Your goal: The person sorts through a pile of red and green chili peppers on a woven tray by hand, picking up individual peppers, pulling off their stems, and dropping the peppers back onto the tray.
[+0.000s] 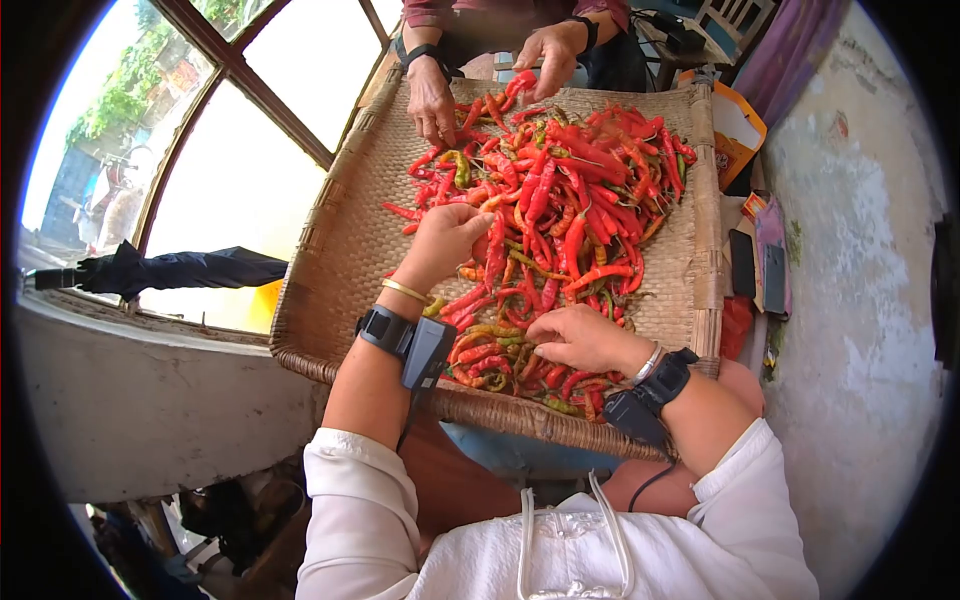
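Observation:
My left hand [447, 243], with a gold bangle at the wrist, pinches a red chili pepper [495, 250] that hangs from thumb and fingers above the woven tray [345, 225]. My right hand [590, 340], wearing a silver bangle, rests low over the near part of the chili pile with its fingers curled down. What lies under those fingertips is hidden. Most of the peppers in the large pile [600, 170] are red, a few green or orange. A smaller cluster [485, 355] of red and greenish chilies lies at the tray's near edge, between my wrists.
Across the tray, another person's hands [432, 105] work among the chilies, one holding a red pepper [521, 84]. A folded dark umbrella [190, 270] lies along the window at left. On the right are a rough wall [850, 250] and phones [774, 275] beside the tray.

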Demonstrator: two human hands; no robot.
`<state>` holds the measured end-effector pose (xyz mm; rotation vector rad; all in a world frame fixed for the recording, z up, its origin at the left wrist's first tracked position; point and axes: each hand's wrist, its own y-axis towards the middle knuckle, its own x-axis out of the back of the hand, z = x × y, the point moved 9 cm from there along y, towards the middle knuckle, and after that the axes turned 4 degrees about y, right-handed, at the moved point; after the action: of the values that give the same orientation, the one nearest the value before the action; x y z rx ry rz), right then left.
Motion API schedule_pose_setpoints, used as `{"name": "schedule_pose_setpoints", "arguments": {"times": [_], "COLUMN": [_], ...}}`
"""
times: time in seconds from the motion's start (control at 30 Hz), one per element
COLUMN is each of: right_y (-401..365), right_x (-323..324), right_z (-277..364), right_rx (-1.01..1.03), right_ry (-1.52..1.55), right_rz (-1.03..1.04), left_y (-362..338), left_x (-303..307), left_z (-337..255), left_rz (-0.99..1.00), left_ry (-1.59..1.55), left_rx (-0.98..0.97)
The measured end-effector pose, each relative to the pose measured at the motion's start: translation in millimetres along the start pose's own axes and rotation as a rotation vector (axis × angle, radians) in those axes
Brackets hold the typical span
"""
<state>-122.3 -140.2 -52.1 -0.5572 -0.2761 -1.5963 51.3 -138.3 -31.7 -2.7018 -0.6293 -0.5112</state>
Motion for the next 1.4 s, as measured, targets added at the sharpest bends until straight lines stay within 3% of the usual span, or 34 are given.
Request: {"name": "schedule_pose_setpoints", "arguments": {"times": [0.03,0.07,0.13,0.2,0.27,0.37,0.5,0.53,0.6,0.7,0.83,0.9,0.93,1.0,1.07,1.13,1.2,1.4], "right_y": [0.1,0.5,0.2,0.7,0.4,0.4,0.0,0.1,0.0,-0.8,0.3,0.0,0.4,2.2,1.5,-0.3,0.1,1.4], "right_x": [-0.9,-1.6,-1.6,-5.2,-4.8,-3.3,-3.7,-4.2,-3.0,-1.9,-4.4,-4.3,-2.9,1.0,7.4,14.2,16.0,4.3], "right_z": [-0.1,0.6,2.5,-0.6,-1.2,0.0,-0.9,-1.3,1.4,4.2,-1.4,-2.4,-2.3,-0.7,3.8,4.4,-3.7,0.2], "right_rx": [-0.002,-0.005,-0.039,-0.061,-0.048,-0.038,-0.004,-0.002,-0.027,-0.063,-0.025,-0.035,-0.040,-0.024,0.007,-0.094,-0.091,-0.018], "right_ry": [0.001,0.003,0.008,-0.046,-0.033,0.008,-0.051,-0.049,-0.025,-0.038,-0.040,-0.025,-0.014,-0.017,-0.025,0.025,0.073,-0.016], "right_rz": [0.009,0.017,0.034,0.093,0.084,0.039,0.039,0.039,0.053,0.087,0.047,0.047,0.043,0.028,-0.010,-0.019,-0.068,-0.016], "left_y": [6.1,9.5,9.8,11.5,1.6,-7.3,-2.8,0.5,0.6,3.3,5.7,2.8,6.5,8.0,-1.8,-6.6,-2.3,7.8], "left_x": [11.0,10.1,24.4,-2.9,-25.5,-41.8,-24.4,-13.1,10.1,45.7,70.6,50.7,28.7,-4.3,-24.0,-33.9,-27.7,-21.7], "left_z": [5.6,6.7,10.0,14.7,-9.9,-4.4,-10.5,-6.4,-6.2,-18.6,-7.3,-14.2,-5.1,2.9,-10.7,-16.4,-0.4,17.3], "left_rz": [-0.079,-0.080,-0.289,-0.025,-0.028,-0.051,0.000,0.054,0.006,-0.099,-0.332,-0.293,-0.026,0.075,0.017,0.041,0.005,0.018], "left_ry": [-0.308,-0.305,-0.521,-0.145,0.538,0.693,0.553,0.348,-0.019,-0.096,0.030,0.575,0.602,0.719,0.729,0.813,0.995,1.007], "left_rx": [-0.022,-0.029,-0.071,-0.003,-0.585,-0.455,-0.442,-0.210,-0.067,-0.245,-0.291,-0.445,-0.308,-0.469,-0.508,-0.454,-0.218,-0.350]}}
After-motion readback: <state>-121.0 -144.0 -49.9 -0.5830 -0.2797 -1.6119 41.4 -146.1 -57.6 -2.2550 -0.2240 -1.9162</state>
